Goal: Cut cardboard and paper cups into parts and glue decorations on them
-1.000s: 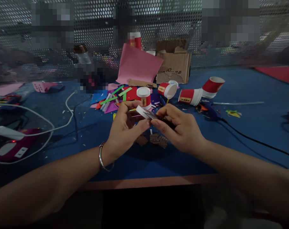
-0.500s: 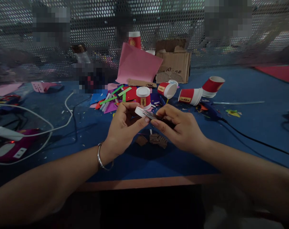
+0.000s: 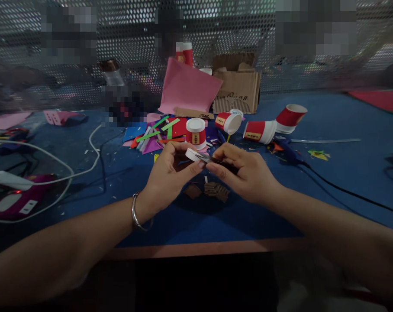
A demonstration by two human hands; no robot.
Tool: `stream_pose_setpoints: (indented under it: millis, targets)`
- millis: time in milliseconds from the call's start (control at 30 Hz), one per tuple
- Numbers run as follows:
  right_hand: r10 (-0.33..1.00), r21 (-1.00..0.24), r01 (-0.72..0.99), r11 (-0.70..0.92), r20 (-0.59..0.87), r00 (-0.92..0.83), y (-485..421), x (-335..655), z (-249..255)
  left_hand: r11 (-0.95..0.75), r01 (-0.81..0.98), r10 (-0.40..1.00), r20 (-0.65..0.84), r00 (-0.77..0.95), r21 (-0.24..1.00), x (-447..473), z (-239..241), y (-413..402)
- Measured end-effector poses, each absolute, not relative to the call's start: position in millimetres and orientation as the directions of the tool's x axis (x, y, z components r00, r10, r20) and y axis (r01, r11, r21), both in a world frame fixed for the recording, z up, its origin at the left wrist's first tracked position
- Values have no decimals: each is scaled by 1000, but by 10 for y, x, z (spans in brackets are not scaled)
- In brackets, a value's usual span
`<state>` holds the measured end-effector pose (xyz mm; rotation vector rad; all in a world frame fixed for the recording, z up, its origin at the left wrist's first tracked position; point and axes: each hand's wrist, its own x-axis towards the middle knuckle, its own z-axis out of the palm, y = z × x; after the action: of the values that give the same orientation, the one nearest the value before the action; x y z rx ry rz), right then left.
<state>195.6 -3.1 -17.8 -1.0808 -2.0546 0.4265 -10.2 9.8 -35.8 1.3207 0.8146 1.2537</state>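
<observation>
Our left hand (image 3: 164, 175) pinches a white piece (image 3: 191, 154), likely light, best held edgewise; our right hand (image 3: 248, 173) grips a dark tool (image 3: 211, 159).

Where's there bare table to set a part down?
Right side of the blue table: right of the yellow-green scraps, between the clear straw and black cable. Also a front strip between brown cardboard pieces and the table's front edge. Crowded: beyond both hands, cups and paper strips; far left, around the purple device.
</observation>
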Motion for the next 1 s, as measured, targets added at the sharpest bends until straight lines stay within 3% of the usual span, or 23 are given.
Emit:
stream_pose_setpoints:
  millis: [333,667,1000]
  targets:
    - [805,-627,505,593,477,-354,-49,1960,-150,-22,-340,964,111,243,940,-83,-310,110]
    - [815,-614,537,579,464,-348,-27,1971,-183,-5,-340,945,116,307,941,-63,-295,89]
    - [807,-612,528,589,479,-345,-23,1963,-192,19,-335,966,70,250,942,-61,-309,74]
